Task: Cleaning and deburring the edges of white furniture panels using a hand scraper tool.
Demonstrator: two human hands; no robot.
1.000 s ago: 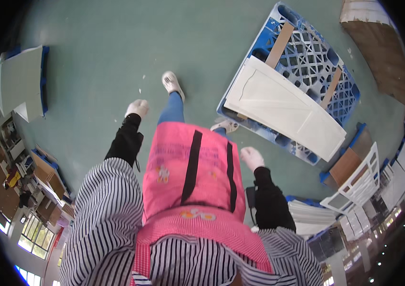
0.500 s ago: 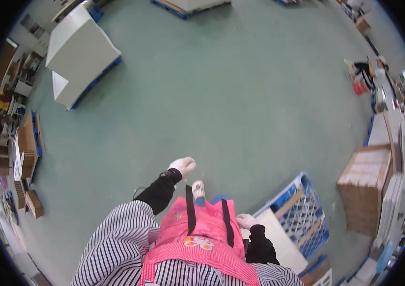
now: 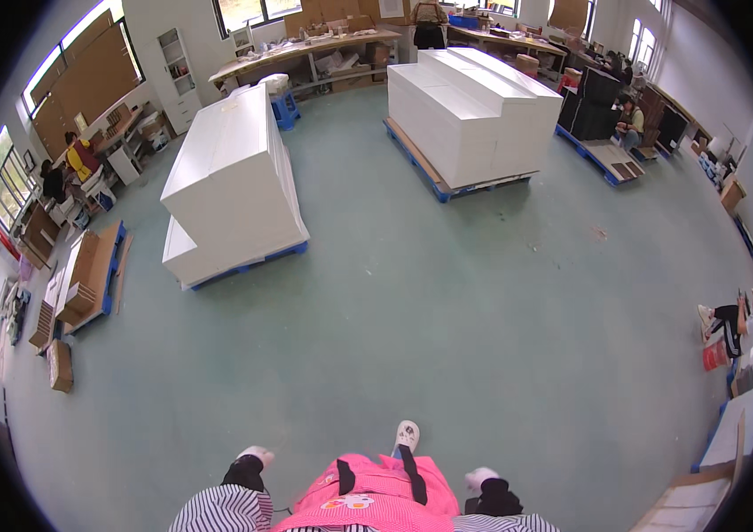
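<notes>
My left hand [image 3: 258,456], in a white glove with a black cuff, hangs at the lower edge, left of my pink apron [image 3: 376,488]. Nothing shows in it, and its fingers are too small and smeared to read. On the apron's other side is my right hand [image 3: 481,480], gloved the same way and blurred, with no object seen in it. Both hands are over the green floor and touch nothing. One of my feet, in a white shoe [image 3: 407,435], is out in front between them.
Ahead stand two stacks of white panels, a left stack [image 3: 235,168] and a far stack [image 3: 474,120], on blue pallets. Cardboard pieces [image 3: 84,275] lie on a pallet at left. A seated person [image 3: 740,319] is at right, above a brown carton [image 3: 682,505]. Workbenches [image 3: 305,46] line the back.
The view has tilted up, bringing the far stacks, benches and windows in. My hands now sit lower in the picture. The blue lattice pallet and white board by my right hand have left the view.
</notes>
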